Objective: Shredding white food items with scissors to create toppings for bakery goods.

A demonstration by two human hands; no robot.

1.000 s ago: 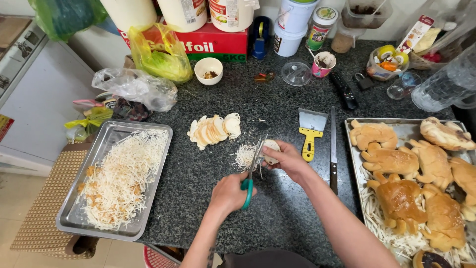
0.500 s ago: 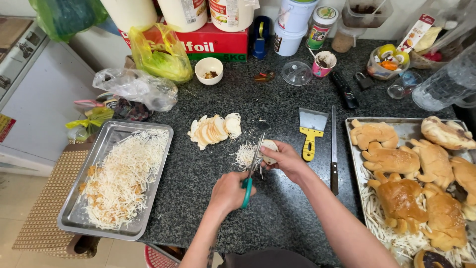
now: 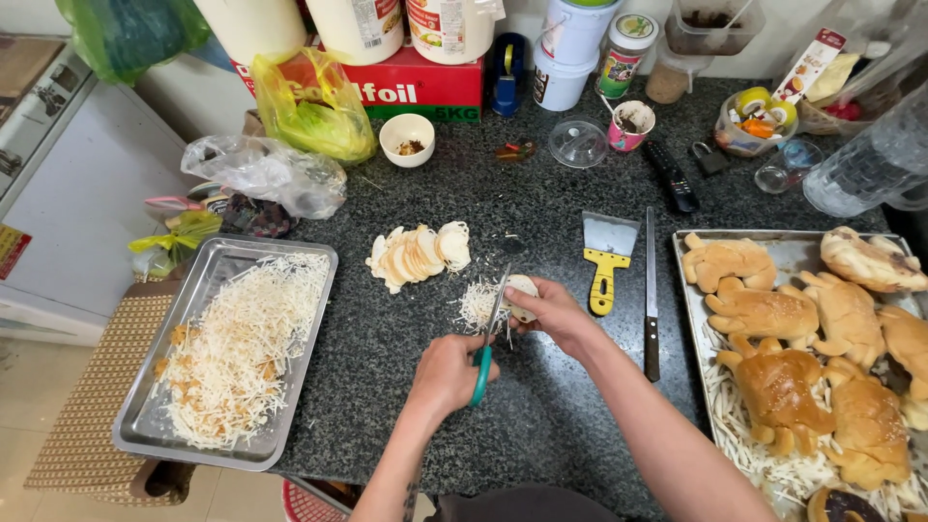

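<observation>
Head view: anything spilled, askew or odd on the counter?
Nothing damaged or tipped. Loose shreds lie straight on the counter by the right hand, not in the tray of shreds. Left hand works green-handled scissors. A putty scraper and a remote sit among the food.

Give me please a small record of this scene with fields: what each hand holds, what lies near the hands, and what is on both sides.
left hand: grips green-handled scissors, blades pointing away from the person
right hand: fingers hold a pale round slice against the blades
under the blades: small heap of white shreds on the dark counter
behind the heap: fanned stack of round slices
left side: metal tray with pale shreds
right side: yellow-handled scraper, long knife, tray of golden bread pieces
</observation>
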